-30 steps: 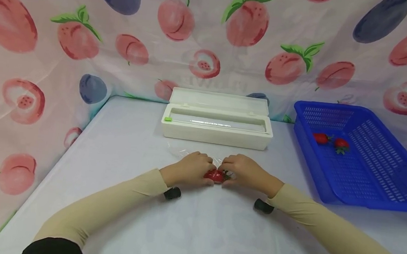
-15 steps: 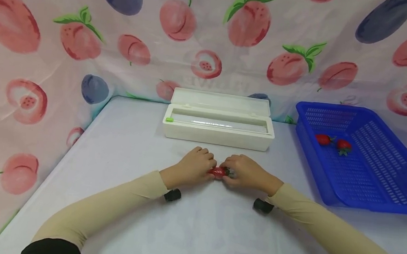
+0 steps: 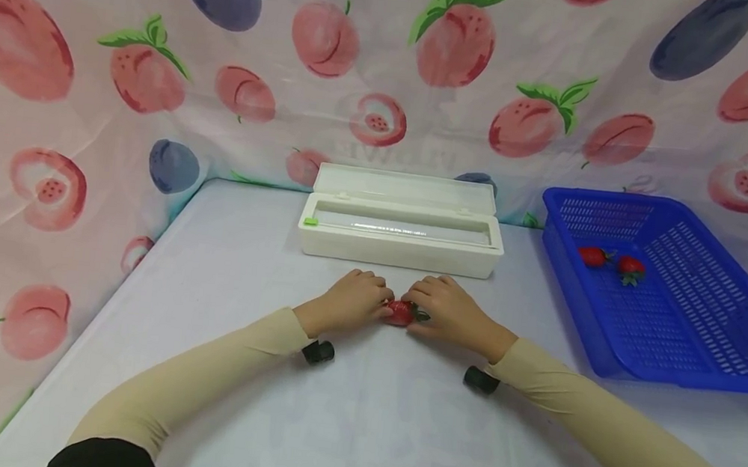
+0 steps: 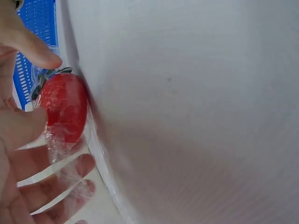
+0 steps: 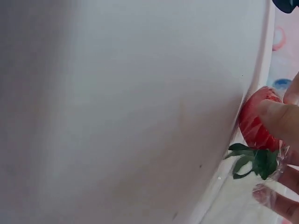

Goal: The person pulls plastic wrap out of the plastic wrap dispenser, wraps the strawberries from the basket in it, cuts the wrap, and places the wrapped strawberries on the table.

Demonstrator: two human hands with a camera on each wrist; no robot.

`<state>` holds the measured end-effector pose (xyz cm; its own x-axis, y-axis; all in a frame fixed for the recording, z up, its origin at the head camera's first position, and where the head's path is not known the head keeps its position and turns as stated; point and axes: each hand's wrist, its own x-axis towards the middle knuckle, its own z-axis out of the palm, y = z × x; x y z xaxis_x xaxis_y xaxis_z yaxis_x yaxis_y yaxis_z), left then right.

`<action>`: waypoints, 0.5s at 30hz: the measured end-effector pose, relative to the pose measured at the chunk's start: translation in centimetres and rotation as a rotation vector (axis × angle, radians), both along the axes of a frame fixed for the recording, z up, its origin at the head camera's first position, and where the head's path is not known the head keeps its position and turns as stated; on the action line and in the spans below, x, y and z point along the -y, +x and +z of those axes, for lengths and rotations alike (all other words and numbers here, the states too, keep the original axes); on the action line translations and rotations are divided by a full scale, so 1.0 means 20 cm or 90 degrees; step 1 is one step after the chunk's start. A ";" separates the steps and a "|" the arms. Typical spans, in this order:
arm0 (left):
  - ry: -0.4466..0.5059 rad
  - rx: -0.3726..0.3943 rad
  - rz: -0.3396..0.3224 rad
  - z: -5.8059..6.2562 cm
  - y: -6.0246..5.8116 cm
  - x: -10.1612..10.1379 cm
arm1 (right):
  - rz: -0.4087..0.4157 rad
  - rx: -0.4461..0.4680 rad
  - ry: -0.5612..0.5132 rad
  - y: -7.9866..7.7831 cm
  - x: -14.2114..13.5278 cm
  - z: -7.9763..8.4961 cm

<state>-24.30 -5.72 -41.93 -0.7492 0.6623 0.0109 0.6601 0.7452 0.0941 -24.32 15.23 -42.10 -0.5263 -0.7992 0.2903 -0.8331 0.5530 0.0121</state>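
The left hand (image 3: pixel 352 303) and the right hand (image 3: pixel 450 316) met over the middle of the table (image 3: pixel 362 428), with one red strawberry (image 3: pixel 399 312) between them. Clear film (image 4: pixel 70 177) covered the fruit, and its leafy end pointed toward the right hand.

The left grip was partly closed on the strawberry: the thumb (image 4: pixel 25 123) pressed against its near side, while the other fingers (image 4: pixel 35 191) lay beyond, slightly spread, with creased film in front of them. The right grip was also closed on the wrapped fruit, its thumb (image 5: pixel 280 120) against the red flesh and its fingers (image 5: pixel 275 200) beside the green leaves (image 5: pixel 254 161), film stretching over a fingertip. Whether the strawberry touched the table could not be told.

Just beyond the hands stood a long white box (image 3: pixel 399 252), its lid (image 3: pixel 405 188) raised at the back and a green tab (image 3: pixel 310 221) at the left end. A blue basket (image 3: pixel 573 305) stood to the right, with two more strawberries, one (image 3: pixel 592 256) near its left wall and another (image 3: pixel 631 266) just beside it.
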 end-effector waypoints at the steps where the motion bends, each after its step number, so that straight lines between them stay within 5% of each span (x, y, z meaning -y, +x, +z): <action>1: 0.002 -0.004 0.001 0.00 0.00 0.00 | -0.007 -0.002 0.011 0.00 0.00 0.00; 15: -0.011 -0.064 -0.007 -0.01 -0.01 -0.03 | -0.094 0.103 0.056 -0.02 0.00 -0.02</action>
<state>-24.42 -5.06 -42.12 -0.7378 0.6709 0.0740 0.6735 0.7391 0.0141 -24.78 15.24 -42.53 -0.6733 -0.7287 0.1248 -0.7383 0.6717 -0.0613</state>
